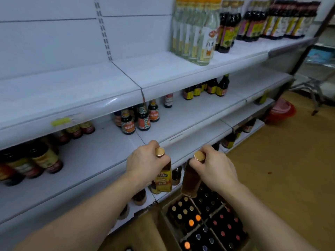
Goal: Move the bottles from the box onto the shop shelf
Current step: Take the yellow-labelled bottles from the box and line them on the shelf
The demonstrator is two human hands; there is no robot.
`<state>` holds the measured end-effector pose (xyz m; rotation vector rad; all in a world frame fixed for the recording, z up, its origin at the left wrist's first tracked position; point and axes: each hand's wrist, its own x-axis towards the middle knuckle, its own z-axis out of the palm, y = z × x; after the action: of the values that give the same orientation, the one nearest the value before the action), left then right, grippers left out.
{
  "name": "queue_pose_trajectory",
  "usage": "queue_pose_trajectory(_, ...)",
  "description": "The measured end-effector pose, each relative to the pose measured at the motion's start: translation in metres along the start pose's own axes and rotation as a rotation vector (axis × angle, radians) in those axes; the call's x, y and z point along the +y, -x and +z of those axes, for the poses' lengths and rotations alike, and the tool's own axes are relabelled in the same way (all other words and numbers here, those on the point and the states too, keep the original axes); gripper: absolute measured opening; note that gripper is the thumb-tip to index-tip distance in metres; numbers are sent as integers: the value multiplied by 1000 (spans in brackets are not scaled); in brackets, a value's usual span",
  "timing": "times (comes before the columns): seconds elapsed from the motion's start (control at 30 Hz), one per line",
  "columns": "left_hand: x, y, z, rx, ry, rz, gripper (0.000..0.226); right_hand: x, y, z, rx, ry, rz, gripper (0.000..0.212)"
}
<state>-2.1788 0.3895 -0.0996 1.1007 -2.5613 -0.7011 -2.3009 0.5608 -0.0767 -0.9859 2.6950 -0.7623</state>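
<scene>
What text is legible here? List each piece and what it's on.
None reads for certain.
Left bottle, gripped by the left hand: yellow label, characters blurred.
Right bottle, gripped by the right hand: no label showing.
Clear bottles, top shelf: characters blurred.
Dark bottles, middle shelf: labels too small.
Yellow tag: blurred.
</scene>
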Motion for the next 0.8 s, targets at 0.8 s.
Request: queue_pose_trajectory(0.8,-135,121,-245,477,39,-192,23,-265,56,7,-118,-144,-585,19)
